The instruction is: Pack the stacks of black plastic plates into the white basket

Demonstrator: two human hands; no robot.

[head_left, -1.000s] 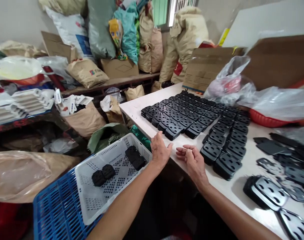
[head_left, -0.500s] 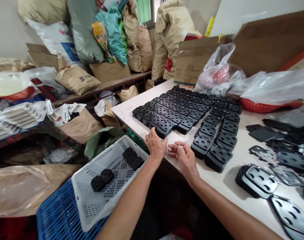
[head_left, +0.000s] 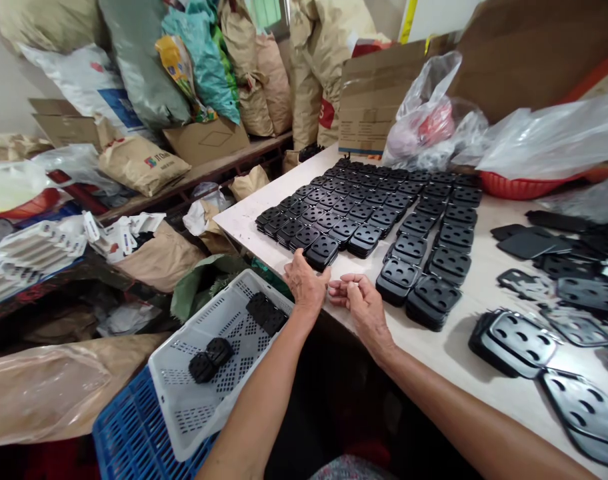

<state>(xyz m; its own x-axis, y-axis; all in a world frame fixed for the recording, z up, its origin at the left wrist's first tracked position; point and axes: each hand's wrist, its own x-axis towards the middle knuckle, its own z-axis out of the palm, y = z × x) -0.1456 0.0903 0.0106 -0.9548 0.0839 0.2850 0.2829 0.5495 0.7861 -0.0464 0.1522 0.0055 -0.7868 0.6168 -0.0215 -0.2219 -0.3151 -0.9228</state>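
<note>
My left hand (head_left: 305, 283) is at the table's near edge, thumb and forefinger apart at the near end of a stack of black pads with round holes (head_left: 322, 252). Its fingertips seem to touch the stack, though the far fingers are partly hidden. Just to the right, my right hand (head_left: 360, 301) hovers by the edge with its fingers loosely stretched leftward, holding nothing that I can see. Rows of similar black stacks (head_left: 344, 230) spread over the table beyond. Two columns of stacks (head_left: 398, 279) stand right of my right hand.
Left of my arms, a white crate (head_left: 184, 383) with a few black pads (head_left: 210, 360) sits on a blue crate (head_left: 129, 420). Loose black pieces (head_left: 534, 241) lie on the table's right. A red basket (head_left: 529, 187) and plastic bags stand behind. Full sacks (head_left: 329, 60) line the wall.
The view has shifted slightly, so the table and stacks appear a little lower-left or higher in the picture. Both hands keep nearly the same place and pose by the front stack.
</note>
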